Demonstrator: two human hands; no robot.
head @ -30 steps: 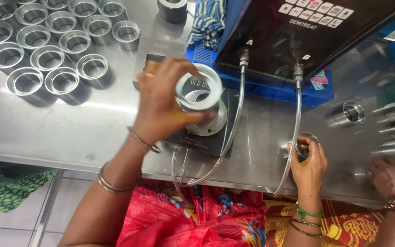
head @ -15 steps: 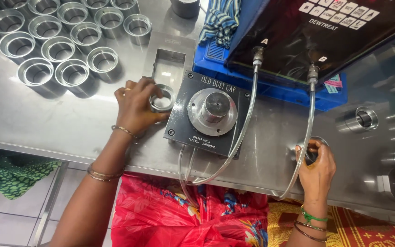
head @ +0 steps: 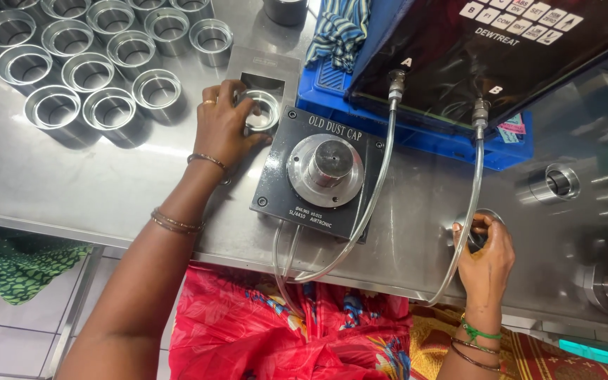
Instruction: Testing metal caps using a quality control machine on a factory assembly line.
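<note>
On the steel desk, just left of the black gauge block, your left hand now rests with its grip closed around a metal ring, which sits at the block's upper-left corner in front of a small grey block with a square recess. A second ago that ring was over the round steel plug at the block's centre; half a second ago it had already come off to the side, and now the plug stands bare, so the checking of this ring looks finished. Your right hand stays clamped on a small dark knob at the desk's near edge, beside the right air hose. More rings wait in rows at the upper left.
</note>
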